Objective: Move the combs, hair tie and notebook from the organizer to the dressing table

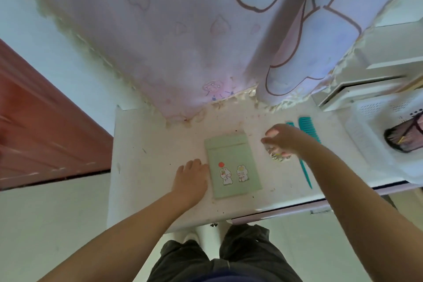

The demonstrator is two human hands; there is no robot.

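A pale green notebook (232,166) with bunny stickers lies flat on the white dressing table (148,155). My left hand (191,177) rests palm down on the table, fingertips touching the notebook's left edge. My right hand (282,139) hovers just right of the notebook, fingers curled over a small patterned hair tie (278,154) that shows beneath it. Two teal combs lie on the table to the right: a tail comb (305,171) partly hidden by my right wrist, and a wide-tooth comb (307,128) beside it.
A white perforated organizer basket (366,126) stands at the table's right end, holding a dark cylindrical object (402,138). A pink patterned curtain (183,41) hangs behind the table. A reddish-brown door (41,126) is at the left. White shelving sits at the back right.
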